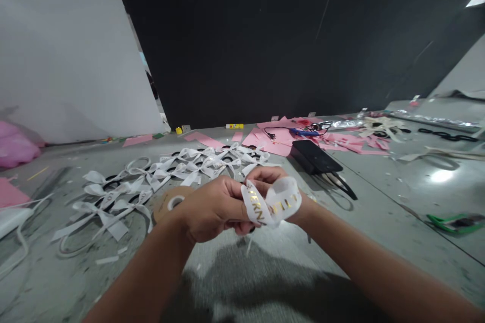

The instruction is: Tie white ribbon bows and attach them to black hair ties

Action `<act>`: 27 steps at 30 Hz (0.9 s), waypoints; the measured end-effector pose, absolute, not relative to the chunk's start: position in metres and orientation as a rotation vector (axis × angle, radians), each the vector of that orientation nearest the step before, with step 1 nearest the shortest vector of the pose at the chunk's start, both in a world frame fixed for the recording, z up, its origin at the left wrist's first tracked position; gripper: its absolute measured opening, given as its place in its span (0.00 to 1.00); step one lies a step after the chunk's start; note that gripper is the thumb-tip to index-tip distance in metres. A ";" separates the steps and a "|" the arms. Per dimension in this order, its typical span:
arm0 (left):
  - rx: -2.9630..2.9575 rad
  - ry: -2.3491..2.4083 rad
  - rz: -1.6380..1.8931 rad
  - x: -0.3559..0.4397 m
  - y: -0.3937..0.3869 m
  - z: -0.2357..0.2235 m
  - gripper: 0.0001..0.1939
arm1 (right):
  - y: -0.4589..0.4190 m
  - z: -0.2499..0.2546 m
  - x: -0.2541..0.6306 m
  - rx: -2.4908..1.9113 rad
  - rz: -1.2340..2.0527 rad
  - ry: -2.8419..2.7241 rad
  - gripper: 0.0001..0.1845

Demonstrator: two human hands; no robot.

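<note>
- Evidently much is done: a spread of white bows lies to the left and ahead on the grey surface, dark rings showing at several of them. They overlap too much for a sure count.
- One piece is in progress: the white ribbon with gold lettering, held up before the person, well clear of the lying bows.
- The hands are close together at that ribbon. The left hand pinches it between thumb and fingers; the right hand is closed on it from behind, its grip partly hidden.
- The ribbon stands in a rounded loop with a strip crossing beside it, so I judge this bow only part formed; tightening and shaping seem left.
- Something dark shows below the fingers; whether it is a ring, I cannot tell.
- A cardboard spool rests just beside the left forearm; how much ribbon remains on it is unclear.
</note>
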State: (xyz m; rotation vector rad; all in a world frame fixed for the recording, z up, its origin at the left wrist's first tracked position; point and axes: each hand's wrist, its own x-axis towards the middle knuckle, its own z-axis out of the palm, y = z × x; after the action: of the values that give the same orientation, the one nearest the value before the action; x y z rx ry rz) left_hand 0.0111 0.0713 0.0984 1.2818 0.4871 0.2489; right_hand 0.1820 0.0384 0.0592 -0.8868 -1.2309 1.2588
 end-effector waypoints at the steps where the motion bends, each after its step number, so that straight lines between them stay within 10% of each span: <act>1: 1.301 0.512 0.290 0.011 0.072 0.100 0.10 | 0.038 0.058 0.181 -0.909 1.243 -1.210 0.11; 27: 1.419 0.886 1.044 0.013 0.090 0.100 0.08 | 0.031 0.077 0.182 -1.246 0.646 -1.521 0.16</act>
State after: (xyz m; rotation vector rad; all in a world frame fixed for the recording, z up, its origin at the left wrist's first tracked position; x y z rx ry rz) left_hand 0.0130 0.0898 0.1002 1.4191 0.8864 1.0439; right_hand 0.1817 0.0306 0.0765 -1.2458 -1.5213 0.6456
